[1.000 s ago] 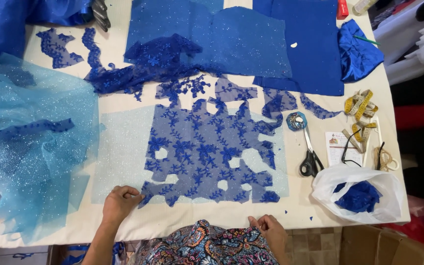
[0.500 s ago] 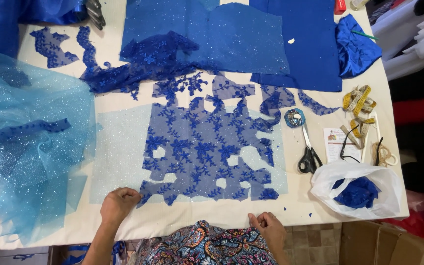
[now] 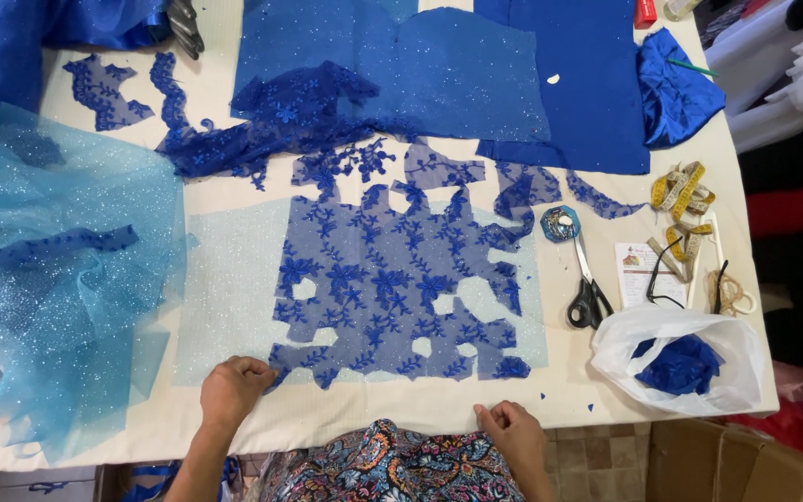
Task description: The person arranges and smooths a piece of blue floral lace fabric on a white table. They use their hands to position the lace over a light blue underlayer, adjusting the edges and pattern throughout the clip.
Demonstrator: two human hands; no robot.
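This is a sewing or dressmaking workshop. The cream table (image 3: 374,418) is covered with cut pieces of blue lace (image 3: 392,279), blue cloth panels (image 3: 476,65) and light blue glitter tulle (image 3: 48,279). Black scissors (image 3: 587,293), a yellow measuring tape (image 3: 680,200) and a white bag of blue scraps (image 3: 680,358) lie at one side.

Left hand (image 3: 231,390) bare, no ring or watch seen; forearm bare, no sleeve in view. Right hand (image 3: 513,433) bare, wrist uncovered. Between forearms: garment (image 3: 392,465) in multicoloured paisley print, dark ground, orange, teal, cream swirls.
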